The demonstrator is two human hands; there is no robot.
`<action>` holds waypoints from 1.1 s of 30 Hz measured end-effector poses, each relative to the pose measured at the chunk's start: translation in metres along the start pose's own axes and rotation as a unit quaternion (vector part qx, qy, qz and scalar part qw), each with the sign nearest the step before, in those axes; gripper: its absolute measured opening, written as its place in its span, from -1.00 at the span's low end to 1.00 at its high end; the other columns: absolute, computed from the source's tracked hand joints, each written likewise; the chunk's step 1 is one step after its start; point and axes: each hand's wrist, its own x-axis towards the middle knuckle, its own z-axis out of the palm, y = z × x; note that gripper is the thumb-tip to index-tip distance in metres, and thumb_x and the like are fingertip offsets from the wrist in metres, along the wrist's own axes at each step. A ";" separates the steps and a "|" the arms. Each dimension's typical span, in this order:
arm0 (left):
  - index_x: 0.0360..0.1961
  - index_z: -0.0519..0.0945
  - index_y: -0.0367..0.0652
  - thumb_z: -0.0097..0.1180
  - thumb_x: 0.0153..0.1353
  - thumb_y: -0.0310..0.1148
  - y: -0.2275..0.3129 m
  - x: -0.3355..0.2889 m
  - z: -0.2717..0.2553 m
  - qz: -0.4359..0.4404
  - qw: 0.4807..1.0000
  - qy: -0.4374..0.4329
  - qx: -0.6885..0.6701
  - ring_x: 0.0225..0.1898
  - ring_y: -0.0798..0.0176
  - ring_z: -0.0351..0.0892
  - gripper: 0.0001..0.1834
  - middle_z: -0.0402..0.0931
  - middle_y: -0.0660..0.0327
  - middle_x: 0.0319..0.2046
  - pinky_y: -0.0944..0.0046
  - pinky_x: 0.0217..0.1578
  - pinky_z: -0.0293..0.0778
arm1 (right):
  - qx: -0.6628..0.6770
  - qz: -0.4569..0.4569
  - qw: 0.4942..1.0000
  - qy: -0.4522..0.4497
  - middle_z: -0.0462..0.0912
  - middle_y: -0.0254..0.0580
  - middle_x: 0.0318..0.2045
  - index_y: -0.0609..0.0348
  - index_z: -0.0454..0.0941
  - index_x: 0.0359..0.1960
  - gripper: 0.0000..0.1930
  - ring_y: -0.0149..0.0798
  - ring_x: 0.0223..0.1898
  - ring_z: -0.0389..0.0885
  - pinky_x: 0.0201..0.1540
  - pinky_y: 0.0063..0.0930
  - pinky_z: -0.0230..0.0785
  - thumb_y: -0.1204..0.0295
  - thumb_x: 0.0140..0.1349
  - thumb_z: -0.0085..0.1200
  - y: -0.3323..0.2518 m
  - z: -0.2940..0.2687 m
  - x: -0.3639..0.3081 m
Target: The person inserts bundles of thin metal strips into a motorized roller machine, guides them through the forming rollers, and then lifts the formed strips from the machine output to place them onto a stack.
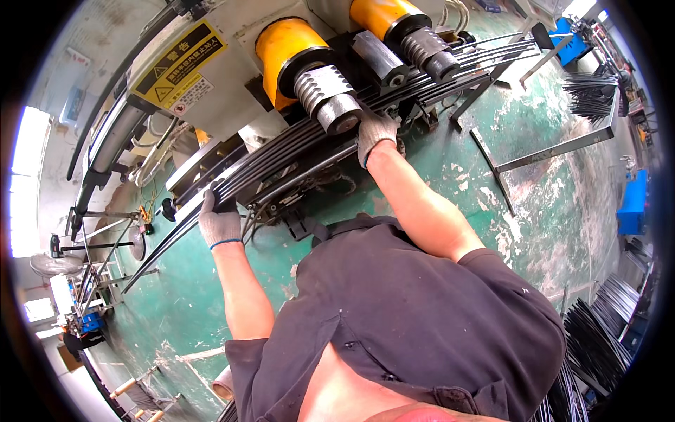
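Note:
Several long, dark metal rods (271, 153) run side by side from the lower left to the upper right, along the front of a machine. My left hand (221, 224), in a grey knit glove with a dark palm, is closed round the rods towards their left end. Farther right, my right hand (377, 133) wears the same kind of glove and grips the rods just beside a ribbed metal spindle (327, 95). Its fingertips are partly hidden. A second ribbed spindle (430, 53) and a dark block (380, 58) stand over the rods to the right.
Yellow housings (288, 49) carry the spindles, and a yellow-and-black warning plate (181, 63) is fixed to the machine's left. A metal stand (555, 148) is on the worn green floor (436, 281) at right. Bundles of rods (594, 344) lie at lower right; a fan (56, 264) stands far left.

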 end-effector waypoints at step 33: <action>0.18 0.56 -0.40 -0.12 0.57 -0.32 0.039 0.022 -0.039 0.040 0.996 -0.018 -0.074 0.25 -0.03 0.55 -0.61 0.61 -0.04 0.16 -0.06 0.39 0.39 | 0.017 0.206 0.961 0.184 0.67 -0.35 -0.36 0.22 0.67 -0.09 -0.57 -0.44 -0.38 0.57 -0.32 -0.47 0.42 0.03 0.43 0.18 -0.062 -0.040 -0.066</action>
